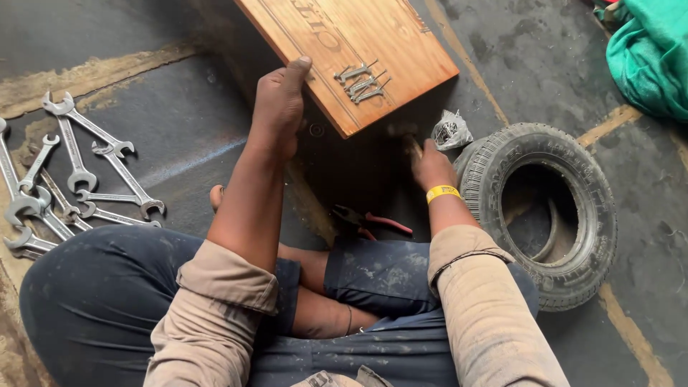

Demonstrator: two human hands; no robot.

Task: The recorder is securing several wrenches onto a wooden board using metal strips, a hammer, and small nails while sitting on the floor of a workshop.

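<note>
Varnished orange-brown wooden board (358, 50), rectangular, dark lettering burned into its face; it sits tilted in front of my crossed legs. A small cluster of grey metal nails (362, 80) lies on its near corner. My left hand (278, 107) rests on the board's near edge, thumb up on the face, fingers curled loosely under. My right hand (430, 166) is down in the shadow beneath the board; grip blurred, cannot tell what it holds. Crumpled clear plastic bag (451, 130) just beside it. Red-handled pliers (369, 221) on the floor near my knee. Worn black rubber tyre (545, 208) to the right, steel spanners (64, 179) spread out left.
</note>
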